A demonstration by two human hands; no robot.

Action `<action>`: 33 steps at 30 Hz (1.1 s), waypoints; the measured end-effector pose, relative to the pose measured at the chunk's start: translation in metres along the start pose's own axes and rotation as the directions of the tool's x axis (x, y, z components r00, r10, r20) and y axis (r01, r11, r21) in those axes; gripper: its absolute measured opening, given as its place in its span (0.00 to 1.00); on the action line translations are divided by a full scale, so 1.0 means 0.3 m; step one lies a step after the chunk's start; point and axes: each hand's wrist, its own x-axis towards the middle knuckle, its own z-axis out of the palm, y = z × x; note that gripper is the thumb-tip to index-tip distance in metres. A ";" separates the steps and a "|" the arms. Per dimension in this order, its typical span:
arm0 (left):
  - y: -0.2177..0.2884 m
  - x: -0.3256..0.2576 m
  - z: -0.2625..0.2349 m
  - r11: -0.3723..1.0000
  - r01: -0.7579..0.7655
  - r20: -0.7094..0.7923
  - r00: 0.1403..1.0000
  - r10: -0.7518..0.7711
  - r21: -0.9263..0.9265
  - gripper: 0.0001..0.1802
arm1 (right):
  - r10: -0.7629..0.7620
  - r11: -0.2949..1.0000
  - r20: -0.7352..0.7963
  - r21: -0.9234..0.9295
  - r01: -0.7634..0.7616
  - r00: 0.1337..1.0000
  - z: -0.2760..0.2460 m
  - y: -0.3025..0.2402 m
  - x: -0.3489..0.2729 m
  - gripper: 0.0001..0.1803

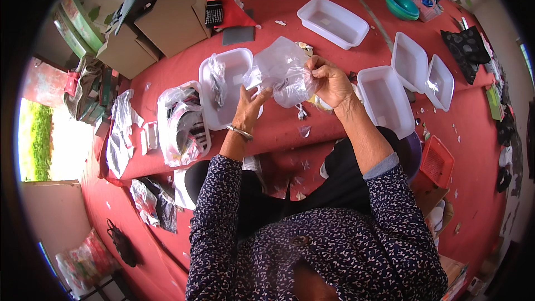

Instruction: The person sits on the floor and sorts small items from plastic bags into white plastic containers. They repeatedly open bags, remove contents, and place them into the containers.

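Note:
A crumpled clear plastic bag (284,69) is stretched between my two hands, above the red floor covering. My right hand (334,83) pinches its right side between thumb and fingertips. On the lower left edge of the bag is my left hand (249,110), a silver bracelet at the wrist, with thumb and fingers closed on the film. Just beyond the left hand sits a white plastic tub (225,112) with a strip of clear plastic (217,81) in it. Small pale scraps lie partly hidden below the bag and right hand.
Left of that tub stands another container (186,125) full of bagged items. White tubs (384,100), (411,61), (440,83) stand to the right, one more tub (334,22) farther off. A red basket (436,161) is at near right, cardboard boxes (173,17) at far left.

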 end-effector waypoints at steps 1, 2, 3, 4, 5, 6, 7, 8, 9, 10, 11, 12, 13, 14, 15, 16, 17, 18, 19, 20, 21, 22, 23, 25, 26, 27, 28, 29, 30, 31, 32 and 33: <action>0.030 -0.008 0.008 1.000 0.006 0.074 0.997 -0.007 0.012 0.31 | -0.004 0.999 0.007 -0.043 0.004 1.000 -0.001 -0.002 -0.001 0.07; 0.058 -0.019 0.010 1.000 0.011 0.142 0.990 -0.015 0.026 0.29 | 0.020 0.996 0.030 -0.088 -0.018 0.999 0.006 0.003 -0.002 0.07; 0.071 -0.020 0.013 0.999 0.016 0.211 0.977 -0.024 0.040 0.27 | 0.045 0.990 0.051 -0.133 -0.038 0.998 0.013 0.011 -0.005 0.07; 0.048 0.009 0.010 0.990 0.064 0.292 0.951 -0.099 0.127 0.36 | 0.070 0.982 0.070 -0.178 -0.057 0.995 0.019 0.019 -0.010 0.06; 0.006 0.037 -0.007 0.997 0.079 0.246 0.966 -0.078 0.007 0.33 | 0.108 0.979 0.077 -0.184 -0.092 0.991 0.043 0.030 -0.015 0.05; -0.062 0.075 -0.031 0.990 0.084 0.192 0.979 -0.061 -0.115 0.31 | 0.163 0.969 0.108 -0.207 -0.138 0.981 0.062 0.043 -0.013 0.05; -0.151 0.125 -0.061 0.969 0.081 0.137 0.989 -0.049 -0.234 0.28 | 0.217 0.956 0.136 -0.231 -0.182 0.967 0.077 0.058 -0.009 0.05; -0.150 0.141 -0.061 0.975 -0.084 0.090 0.990 0.104 -0.204 0.23 | 0.248 0.940 0.113 -0.269 -0.210 0.962 0.073 0.060 -0.011 0.07; -0.148 0.154 -0.062 0.956 -0.246 0.037 0.966 0.255 -0.161 0.18 | 0.198 0.933 0.088 -0.322 -0.160 0.976 0.070 0.066 -0.011 0.08; -0.145 0.170 -0.066 0.934 -0.072 -0.079 0.996 0.047 -0.349 0.16 | 0.148 0.920 0.068 -0.376 -0.112 0.987 0.069 0.074 -0.009 0.09; -0.092 0.151 -0.056 0.840 0.074 -0.150 0.972 -0.182 -0.538 0.14 | 0.098 0.901 0.050 -0.429 -0.067 0.994 0.065 0.081 -0.008 0.10; -0.093 0.166 -0.065 0.826 -0.044 -0.206 0.975 -0.088 -0.562 0.09 | 0.083 0.833 0.005 -0.550 -0.066 0.997 0.049 0.072 -0.004 0.13; -0.096 0.178 -0.081 0.819 -0.057 -0.262 0.958 -0.115 -0.571 0.10 | 0.085 0.632 -0.018 -0.772 -0.068 0.996 0.033 0.047 -0.005 0.12; -0.097 0.186 -0.112 0.813 -0.076 -0.324 0.935 -0.142 -0.578 0.10 | -0.101 0.253 0.007 -0.967 0.032 0.995 0.040 0.041 -0.010 0.12; -0.099 0.201 -0.139 0.806 -0.094 -0.377 0.911 -0.167 -0.585 0.11 | -0.263 -0.187 0.106 -0.981 0.057 0.959 0.042 0.031 -0.017 0.11; -0.106 0.221 -0.179 0.864 -0.022 -0.411 0.885 -0.218 -0.504 0.11 | -0.339 -0.251 0.056 -0.967 -0.033 0.939 0.010 0.032 -0.011 0.11; -0.097 0.227 -0.178 0.808 -0.107 -0.412 0.893 -0.178 -0.580 0.11 | -0.425 -0.307 0.008 -0.942 -0.136 0.905 -0.047 0.029 0.000 0.11; -0.084 0.220 -0.187 0.738 -0.191 -0.426 0.894 -0.142 -0.647 0.11 | -0.503 -0.348 -0.030 -0.908 -0.234 0.864 -0.063 0.020 0.007 0.10; -0.073 0.213 -0.191 0.657 -0.270 -0.441 0.891 -0.107 -0.704 0.11 | -0.485 -0.327 -0.097 -0.901 -0.284 0.869 -0.083 0.001 0.009 0.10; -0.033 0.191 -0.184 0.676 -0.312 -0.474 0.878 -0.063 -0.668 0.10 | -0.462 -0.310 -0.161 -0.892 -0.329 0.872 -0.067 -0.030 0.009 0.11; -0.045 0.192 -0.192 0.742 -0.280 -0.463 0.885 -0.046 -0.609 0.09 | -0.438 -0.293 -0.223 -0.880 -0.373 0.871 -0.063 -0.053 0.009 0.11; -0.068 0.197 -0.202 0.801 -0.248 -0.452 0.892 -0.031 -0.545 0.09 | -0.470 -0.240 -0.235 -0.893 -0.380 0.851 -0.084 -0.064 0.010 0.13; -0.061 0.184 -0.195 0.854 -0.212 -0.434 0.900 -0.019 -0.476 0.10 | -0.455 -0.113 -0.200 -0.954 -0.279 0.868 -0.084 -0.066 0.012 0.16; -0.050 0.166 -0.155 0.885 -0.199 -0.412 0.911 0.009 -0.420 0.08 | -0.442 0.152 -0.120 -0.987 -0.058 0.889 -0.081 -0.068 0.013 0.21; -0.031 0.148 -0.116 0.889 -0.198 -0.411 0.911 0.011 -0.414 0.08 | -0.448 0.120 0.057 -0.985 0.123 0.892 -0.049 -0.040 0.008 0.26; -0.018 0.136 -0.078 0.891 -0.196 -0.407 0.913 0.015 -0.408 0.09 | -0.451 0.085 0.231 -0.950 0.299 0.862 0.004 0.001 0.001 0.31; -0.021 0.122 -0.057 0.900 -0.202 -0.329 0.942 0.070 -0.386 0.11 | -0.382 0.000 0.312 -0.941 0.338 0.870 0.047 0.046 -0.005 0.34; -0.033 0.124 -0.036 0.908 -0.211 -0.297 0.950 0.102 -0.362 0.11 | -0.308 -0.089 0.383 -0.923 0.374 0.871 0.088 0.080 -0.013 0.38; -0.015 0.103 -0.003 0.925 -0.194 -0.269 0.957 0.106 -0.326 0.11 | -0.287 -0.157 0.380 -0.924 0.348 0.879 0.099 0.117 -0.015 0.38; 0.002 0.084 0.023 0.941 -0.178 -0.240 0.965 0.108 -0.289 0.12 | -0.264 -0.225 0.375 -0.920 0.321 0.889 0.095 0.151 -0.012 0.38; -0.008 0.087 0.017 0.958 -0.185 -0.185 0.972 0.145 -0.221 0.12 | -0.375 -0.253 0.432 -0.899 0.358 0.820 0.093 0.174 0.010 0.27; -0.027 0.095 0.002 0.969 -0.196 -0.126 0.976 0.178 -0.152 0.12 | -0.351 -0.205 0.324 -0.942 0.265 0.879 0.076 0.163 0.024 0.23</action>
